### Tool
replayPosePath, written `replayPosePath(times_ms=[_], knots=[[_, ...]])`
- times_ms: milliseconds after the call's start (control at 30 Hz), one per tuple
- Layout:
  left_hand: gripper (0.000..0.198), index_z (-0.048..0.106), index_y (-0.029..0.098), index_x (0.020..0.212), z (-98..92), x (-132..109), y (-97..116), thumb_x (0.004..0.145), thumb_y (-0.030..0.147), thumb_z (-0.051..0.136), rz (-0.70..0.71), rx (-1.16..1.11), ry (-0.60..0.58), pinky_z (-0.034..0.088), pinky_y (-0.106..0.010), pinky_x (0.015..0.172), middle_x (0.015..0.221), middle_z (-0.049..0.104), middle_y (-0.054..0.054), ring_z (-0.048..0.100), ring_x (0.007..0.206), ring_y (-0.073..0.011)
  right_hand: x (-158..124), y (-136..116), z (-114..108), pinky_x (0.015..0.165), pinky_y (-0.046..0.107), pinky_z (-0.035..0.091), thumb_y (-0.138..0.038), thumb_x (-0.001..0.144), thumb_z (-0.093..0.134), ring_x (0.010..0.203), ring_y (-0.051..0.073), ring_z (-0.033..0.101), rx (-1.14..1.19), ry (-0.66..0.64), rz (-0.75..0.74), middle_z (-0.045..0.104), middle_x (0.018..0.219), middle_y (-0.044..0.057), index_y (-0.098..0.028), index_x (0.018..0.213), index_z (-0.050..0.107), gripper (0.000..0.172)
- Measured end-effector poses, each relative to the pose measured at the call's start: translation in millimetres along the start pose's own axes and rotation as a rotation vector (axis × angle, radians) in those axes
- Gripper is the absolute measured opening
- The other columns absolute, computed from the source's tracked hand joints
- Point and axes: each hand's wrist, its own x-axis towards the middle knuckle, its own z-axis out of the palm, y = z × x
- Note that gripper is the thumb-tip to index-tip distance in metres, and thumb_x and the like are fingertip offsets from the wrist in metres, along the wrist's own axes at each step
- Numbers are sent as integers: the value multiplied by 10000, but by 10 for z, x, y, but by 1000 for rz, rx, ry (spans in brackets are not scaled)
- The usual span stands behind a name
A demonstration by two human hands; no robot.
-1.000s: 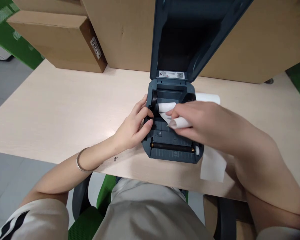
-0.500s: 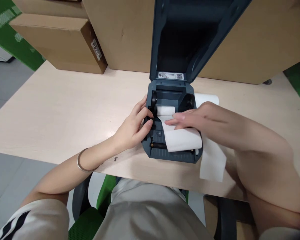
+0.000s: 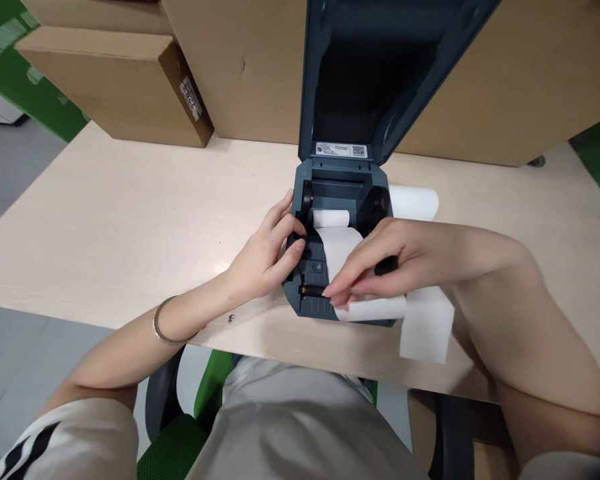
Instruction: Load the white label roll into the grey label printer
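Note:
A dark blue label printer (image 3: 350,180) stands on the pale wooden table (image 3: 130,227) with its lid raised. A small white paper roll (image 3: 331,218) sits in its bay, and a white strip of paper (image 3: 341,248) runs forward from it over the front roller. My left hand (image 3: 266,253) grips the printer's left side, thumb and fingers curled round the edge. My right hand (image 3: 380,263) lies over the strip near the front edge, its fingers held together and pressing the paper down.
Cardboard boxes (image 3: 125,83) line the back of the table, one large one behind the printer. A loose white paper piece (image 3: 427,327) hangs over the table's front edge at right; another white roll (image 3: 414,202) lies behind my right hand. A green chair shows below.
My right hand has drawn the paper strip out of the bay toward me, from beside the roll to the printer's front edge. My left hand has stayed on the printer's side.

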Motion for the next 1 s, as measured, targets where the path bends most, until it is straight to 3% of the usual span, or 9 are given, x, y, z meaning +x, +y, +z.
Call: replayPosePath(times_ms=[100,200,300,400,467,567,767,867,1000], knots=[[434,601,230,1121,5,3,-8,1147,577,342,-4,5,0,475,-587,1295,1671,518,-202,363,1682,-347,41,-2,53,887,214,601,-176,986,578,1040,104,772,148,-62,-94,812,1159,2,-236,1122,840,301],[430,606,239,1117,16,4,-15,1145,578,343,5,-4,11,479,-577,1297,1616,573,-183,379,1673,-336,76,0,183,1034,340,584,-353,1000,662,1167,177,712,-157,206,-124,733,1308,71,-231,1308,774,349],[436,605,236,1122,20,1,-11,1147,579,338,-6,-6,12,469,-589,1303,1598,588,-175,368,1677,-338,101,3,342,1162,545,513,-674,939,698,1404,367,584,-532,426,48,547,1577,232,-108,1670,477,950],[451,600,235,1100,14,-2,2,1147,595,333,-21,-3,4,472,-585,1296,1620,568,-177,354,1685,-340,131,0,439,1267,668,404,-902,831,652,1615,514,348,-641,348,306,252,1752,350,74,1718,271,1373],[442,597,232,1102,8,-2,7,1150,585,334,-19,-3,4,475,-585,1292,1641,548,-190,358,1683,-343,150,-9,461,1308,664,371,-962,828,578,1647,508,306,-614,246,407,234,1758,339,92,1701,304,1397],[424,597,227,1103,1,-1,9,1150,568,348,-7,-7,8,474,-594,1290,1664,525,-207,366,1679,-352,164,-24,504,1299,632,411,-953,876,507,1618,464,395,-589,197,390,355,1730,290,33,1701,367,1293],[440,605,228,1121,-5,-2,15,1150,579,341,-20,3,-2,463,-594,1301,1679,515,-199,361,1683,-342,149,-68,966,1293,702,390,-839,1037,299,1602,469,422,-836,441,290,333,1720,303,65,1684,380,1115],[447,624,218,1152,-4,-8,19,1153,567,343,-15,-6,1,447,-593,1316,1683,505,-206,355,1686,-341,92,-155,1272,1293,663,423,-808,1025,408,1594,496,420,-978,609,236,322,1694,372,142,1612,443,1118],[465,671,230,1227,11,-11,7,1151,556,348,-26,-22,-13,430,-614,1329,1717,471,-169,314,1703,-353,-54,-283,1502,1218,641,527,-816,912,618,1529,536,486,-1052,590,141,363,1645,430,188,1565,456,1208]])
